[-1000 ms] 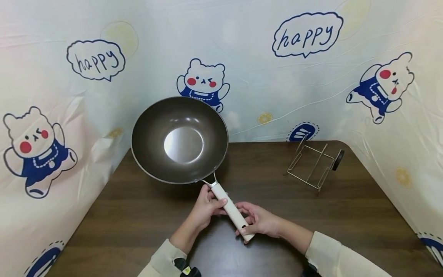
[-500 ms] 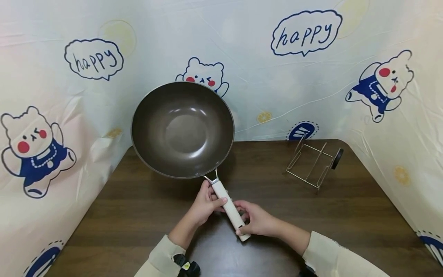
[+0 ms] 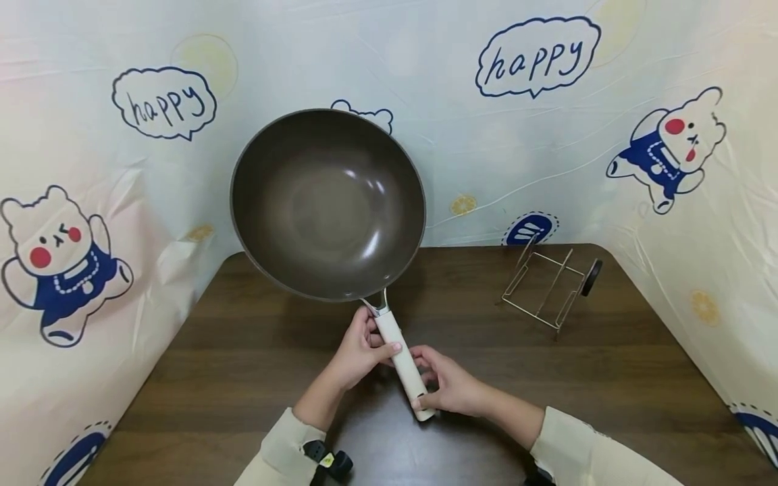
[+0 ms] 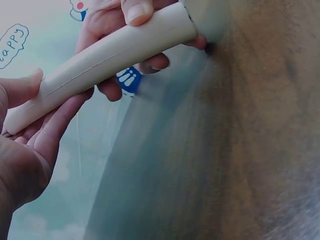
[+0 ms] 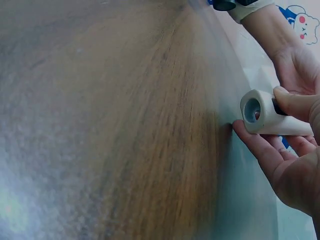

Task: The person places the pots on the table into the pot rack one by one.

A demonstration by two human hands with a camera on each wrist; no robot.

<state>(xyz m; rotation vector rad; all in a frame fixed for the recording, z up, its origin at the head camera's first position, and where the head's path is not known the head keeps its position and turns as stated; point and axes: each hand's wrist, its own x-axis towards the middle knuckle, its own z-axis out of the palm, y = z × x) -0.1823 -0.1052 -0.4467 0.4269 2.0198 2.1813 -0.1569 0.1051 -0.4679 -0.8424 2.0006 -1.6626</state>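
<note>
Because the pan (image 3: pixel 328 202) carries its bulk well out from the handle (image 3: pixel 404 364), support is probably wanted at two places: near the pan, the handle is gripped by the left hand (image 3: pixel 358 351), and at its tail by the right hand (image 3: pixel 452 385), both curled partway with thumb above and fingers beneath. The pan is held tilted at the back of the desk (image 3: pixel 243 371), its inside turned to the head camera; its base is hidden. The rack (image 3: pixel 539 316), well apart at the right, is shown only there. A seam (image 4: pixel 95 67) is revealed by the left wrist view; a hollow end (image 5: pixel 253 108) by the right.
</note>
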